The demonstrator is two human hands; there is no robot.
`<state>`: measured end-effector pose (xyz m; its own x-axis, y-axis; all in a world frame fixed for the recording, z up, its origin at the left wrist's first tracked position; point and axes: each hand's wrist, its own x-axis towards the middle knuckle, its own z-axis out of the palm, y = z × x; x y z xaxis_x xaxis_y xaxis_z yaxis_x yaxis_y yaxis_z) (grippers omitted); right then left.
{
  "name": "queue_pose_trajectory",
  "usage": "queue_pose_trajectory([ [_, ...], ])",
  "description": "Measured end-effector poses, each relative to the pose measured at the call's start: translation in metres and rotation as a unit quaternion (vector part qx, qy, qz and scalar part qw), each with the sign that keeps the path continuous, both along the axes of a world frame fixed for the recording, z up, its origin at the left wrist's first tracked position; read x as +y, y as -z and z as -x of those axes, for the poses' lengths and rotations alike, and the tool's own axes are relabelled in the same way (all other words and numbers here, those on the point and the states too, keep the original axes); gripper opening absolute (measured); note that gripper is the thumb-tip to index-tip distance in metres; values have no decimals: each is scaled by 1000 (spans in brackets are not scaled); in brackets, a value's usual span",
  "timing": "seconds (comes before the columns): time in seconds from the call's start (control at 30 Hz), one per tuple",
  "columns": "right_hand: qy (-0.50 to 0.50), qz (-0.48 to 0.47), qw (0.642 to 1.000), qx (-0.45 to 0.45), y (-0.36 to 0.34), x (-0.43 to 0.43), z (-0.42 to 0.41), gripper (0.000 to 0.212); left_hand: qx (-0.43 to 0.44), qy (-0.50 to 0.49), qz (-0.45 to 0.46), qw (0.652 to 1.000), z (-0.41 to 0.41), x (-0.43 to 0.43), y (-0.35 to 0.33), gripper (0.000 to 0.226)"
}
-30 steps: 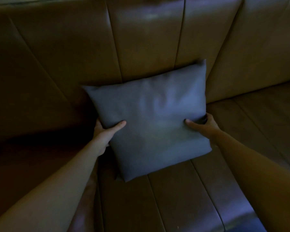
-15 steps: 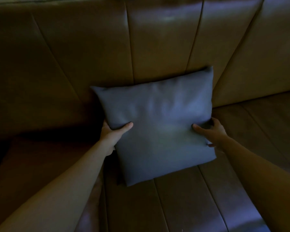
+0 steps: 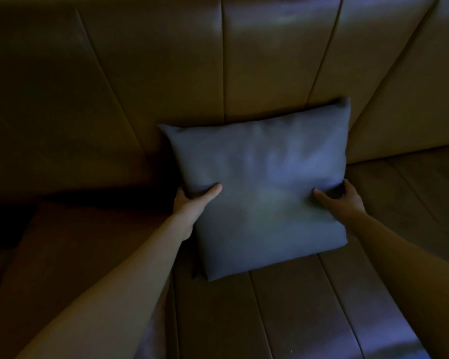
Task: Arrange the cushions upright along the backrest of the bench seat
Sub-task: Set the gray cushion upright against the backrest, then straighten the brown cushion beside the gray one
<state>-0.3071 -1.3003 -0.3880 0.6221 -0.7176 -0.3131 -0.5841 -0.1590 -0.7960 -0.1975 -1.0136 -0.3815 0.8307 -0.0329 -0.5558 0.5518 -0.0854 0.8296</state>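
A square dark blue-grey cushion (image 3: 259, 185) stands tilted on the brown leather bench seat (image 3: 296, 307), its top edge leaning against the panelled backrest (image 3: 218, 73). My left hand (image 3: 192, 203) grips the cushion's left edge, thumb across the front. My right hand (image 3: 345, 200) holds the right edge, thumb on the front and fingers curled round the side. The cushion's bottom edge rests on the seat, out from the backrest.
The bench is dimly lit. The backrest bends at a corner, with a darker section (image 3: 49, 125) to the left. More seat (image 3: 412, 190) stretches to the right of the cushion. No other cushions are in view.
The cushion, still in both hands, sits a little further right and lower in the frame, and its top edge lies closer against the backrest.
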Motion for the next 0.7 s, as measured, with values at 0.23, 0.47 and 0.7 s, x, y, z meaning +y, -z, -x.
queue_pose_trajectory([
  [0.23,33,10,999,-5,-21,28,4,60,5,27,0,1000,2,26,-14,96],
  [0.47,-15,55,998,-23,-32,139,-13,50,-29,66,-30,997,-8,109,-31,89],
  [0.7,2,129,991,-34,3,278,-24,32,-49,32,-181,982,-6,235,-12,83],
])
